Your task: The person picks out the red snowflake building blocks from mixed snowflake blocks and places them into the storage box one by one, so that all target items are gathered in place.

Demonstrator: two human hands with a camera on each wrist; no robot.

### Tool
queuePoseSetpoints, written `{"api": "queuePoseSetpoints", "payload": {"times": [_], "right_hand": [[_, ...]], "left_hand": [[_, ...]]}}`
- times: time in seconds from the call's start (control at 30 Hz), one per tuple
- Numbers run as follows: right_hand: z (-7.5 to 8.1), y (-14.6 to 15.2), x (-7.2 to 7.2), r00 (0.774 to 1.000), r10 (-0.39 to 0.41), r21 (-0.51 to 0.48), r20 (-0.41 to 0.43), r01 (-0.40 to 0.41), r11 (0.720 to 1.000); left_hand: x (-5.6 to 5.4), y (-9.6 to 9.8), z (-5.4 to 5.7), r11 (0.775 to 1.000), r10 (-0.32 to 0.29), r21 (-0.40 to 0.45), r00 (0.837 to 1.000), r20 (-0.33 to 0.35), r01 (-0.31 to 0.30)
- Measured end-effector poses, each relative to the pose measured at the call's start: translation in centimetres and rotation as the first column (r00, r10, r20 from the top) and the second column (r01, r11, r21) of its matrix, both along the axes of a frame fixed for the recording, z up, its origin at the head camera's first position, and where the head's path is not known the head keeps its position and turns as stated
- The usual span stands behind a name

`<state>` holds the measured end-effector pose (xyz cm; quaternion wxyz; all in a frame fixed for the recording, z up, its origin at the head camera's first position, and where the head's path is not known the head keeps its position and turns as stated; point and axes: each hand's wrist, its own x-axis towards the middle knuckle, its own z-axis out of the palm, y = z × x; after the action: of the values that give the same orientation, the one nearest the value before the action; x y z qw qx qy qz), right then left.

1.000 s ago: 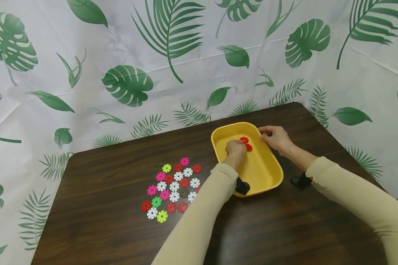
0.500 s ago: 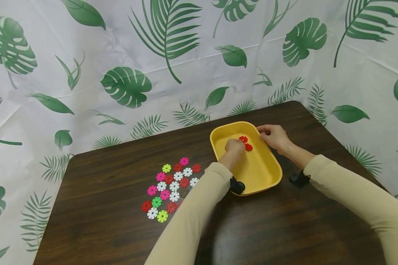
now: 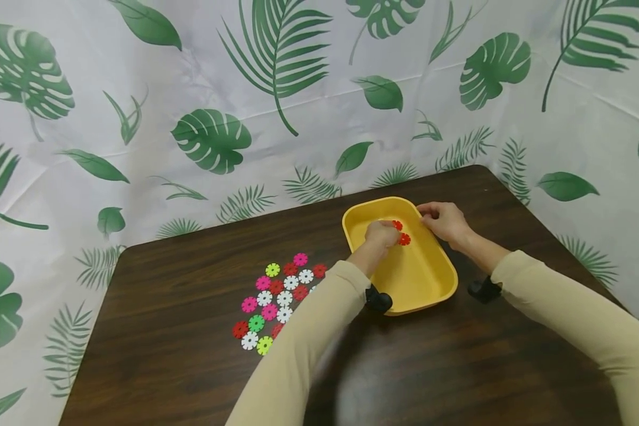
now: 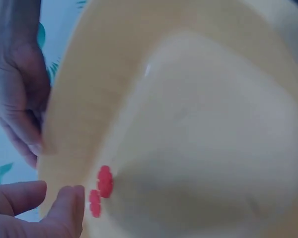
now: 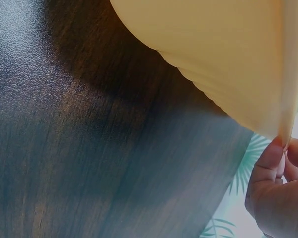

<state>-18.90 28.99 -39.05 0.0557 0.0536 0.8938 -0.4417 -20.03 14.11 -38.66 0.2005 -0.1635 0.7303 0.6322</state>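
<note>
A yellow tray [image 3: 423,275] sits toward the right of the table, with two red notched plastic discs [image 3: 404,239] lying inside near its far end. My left hand [image 3: 382,234] reaches into the tray, right beside these discs. The left wrist view shows a gap between its thumb and finger [image 4: 69,210], and nothing is held there. On the tray's right side, my right hand [image 3: 444,222] pinches the rim between thumb and fingers, as the right wrist view [image 5: 280,191] also shows.
Several more notched discs in pink, red, white, green and yellow [image 3: 264,297] lie spread on the dark wooden table [image 3: 165,331], left of the tray. My left sleeve [image 3: 314,322] covers part of that group. A leaf-patterned cloth [image 3: 298,154] hangs behind the table.
My left forearm has swung a little left, hiding more of the loose discs. The left hand stays near the red discs, its fingers shifting slightly. My right hand keeps its grip on the rim.
</note>
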Motion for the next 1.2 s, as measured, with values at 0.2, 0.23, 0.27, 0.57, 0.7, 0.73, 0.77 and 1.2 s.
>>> {"api": "queuePoseSetpoints", "payload": {"times": [0.2, 0.23, 0.27, 0.57, 0.7, 0.73, 0.77, 1.2], "right_hand": [[0.1, 0.1, -0.2, 1.0, 0.004, 0.016, -0.005, -0.004, 1.0], [0.0, 0.1, -0.1, 1.0, 0.002, 0.018, -0.005, -0.002, 1.0], [0.0, 0.1, -0.1, 1.0, -0.001, 0.022, -0.007, 0.001, 1.0], [0.0, -0.2, -0.2, 1.0, -0.007, 0.02, 0.004, 0.007, 1.0], [-0.1, -0.1, -0.2, 1.0, -0.002, 0.024, 0.001, 0.001, 1.0], [-0.1, -0.1, -0.2, 1.0, 0.0, 0.024, 0.0, 0.0, 1.0], [-0.1, -0.1, -0.2, 1.0, 0.002, 0.024, 0.0, -0.002, 1.0], [-0.1, -0.1, -0.2, 1.0, -0.005, 0.028, 0.004, 0.005, 1.0]], "left_hand": [[0.9, -1.3, 2.0, 0.982, -0.047, 0.181, 0.999, -0.02, 0.05], [1.0, -1.6, 2.1, 0.977, -0.067, 0.199, 0.997, -0.029, 0.071], [1.1, -2.1, 2.3, 0.971, -0.086, 0.218, 0.996, -0.038, 0.092], [1.5, -6.8, 2.9, 0.941, -0.162, 0.285, 0.983, -0.085, 0.18], [1.9, -8.9, 2.9, 0.937, -0.162, 0.296, 0.982, -0.1, 0.185], [2.0, -9.3, 2.9, 0.936, -0.163, 0.297, 0.981, -0.106, 0.188], [2.1, -9.8, 2.9, 0.936, -0.163, 0.298, 0.98, -0.11, 0.19], [3.9, -16.5, 2.1, 0.936, -0.125, 0.302, 0.972, -0.198, 0.182]]}}
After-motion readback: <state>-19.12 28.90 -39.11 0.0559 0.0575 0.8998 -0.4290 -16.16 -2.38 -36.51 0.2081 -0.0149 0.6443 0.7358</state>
